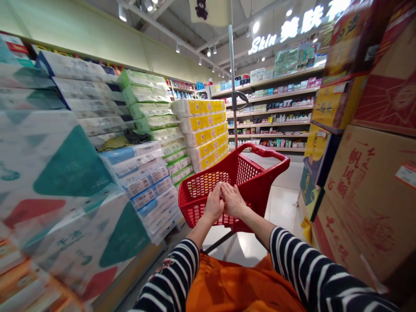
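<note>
Both hands meet in front of my body, over the near side of a red plastic shopping cart [266,190]. My left hand [215,203] has its fingers curled inward against the other hand. My right hand [233,200] lies partly over it, fingers bent and pressed together. Whether anything small is between them is hidden. The cart's basket shows no goods in its visible part, and its curved red handle rises at the far right of the basket.
Stacked tissue packs [208,138] and large white-and-teal packages [74,164] line the left. Cardboard cartons [367,182] rise close on the right. A metal pole [232,65] stands behind the cart, with stocked shelves [273,119] farther back. Pale floor [282,208] shows beside the cart.
</note>
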`<state>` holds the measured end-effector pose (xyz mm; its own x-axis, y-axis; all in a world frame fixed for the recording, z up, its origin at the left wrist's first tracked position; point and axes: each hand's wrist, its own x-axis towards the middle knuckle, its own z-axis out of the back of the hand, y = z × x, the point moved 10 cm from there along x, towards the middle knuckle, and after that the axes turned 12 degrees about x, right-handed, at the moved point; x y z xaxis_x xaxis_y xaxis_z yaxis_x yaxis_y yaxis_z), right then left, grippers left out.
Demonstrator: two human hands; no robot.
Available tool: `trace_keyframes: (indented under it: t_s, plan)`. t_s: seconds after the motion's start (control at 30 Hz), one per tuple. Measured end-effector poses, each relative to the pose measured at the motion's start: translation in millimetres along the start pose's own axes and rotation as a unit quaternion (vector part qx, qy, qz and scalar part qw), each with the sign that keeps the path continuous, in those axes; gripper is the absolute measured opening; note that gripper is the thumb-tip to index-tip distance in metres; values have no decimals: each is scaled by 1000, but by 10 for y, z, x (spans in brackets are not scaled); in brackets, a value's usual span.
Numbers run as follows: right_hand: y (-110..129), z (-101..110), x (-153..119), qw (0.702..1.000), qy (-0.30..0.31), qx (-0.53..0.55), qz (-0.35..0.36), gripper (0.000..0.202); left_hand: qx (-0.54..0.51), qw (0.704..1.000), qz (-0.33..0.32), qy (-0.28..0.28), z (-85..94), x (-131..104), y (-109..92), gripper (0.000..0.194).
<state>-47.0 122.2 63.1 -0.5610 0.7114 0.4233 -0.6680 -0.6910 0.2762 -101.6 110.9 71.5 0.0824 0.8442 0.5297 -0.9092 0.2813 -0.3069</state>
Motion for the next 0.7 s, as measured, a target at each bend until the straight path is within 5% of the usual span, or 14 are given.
trace_keyframes:
  t_s: [0.13, 0.33, 0.5, 0.6, 0.7]
  plan:
    - [-91, 108, -55, 999, 31, 16, 5, 87, -15, 1000, 13, 15, -166, 63, -51, 61]
    - [-478, 495, -148, 994, -29, -72, -73, 61, 177, 983, 39, 31, -156, 178, -157, 48]
    - [-709, 441, -160, 987, 5, -106, -121, 61, 250, 967, 24, 31, -256, 290, -260, 46]
    - [-701, 410, -173, 988, 2, -105, -115, 64, 244, 969, 28, 42, -325, 227, -95, 47]
    - [-662, 391, -203, 989, 0, -102, -110, 65, 248, 967, 58, 26, -181, 64, 277, 45]
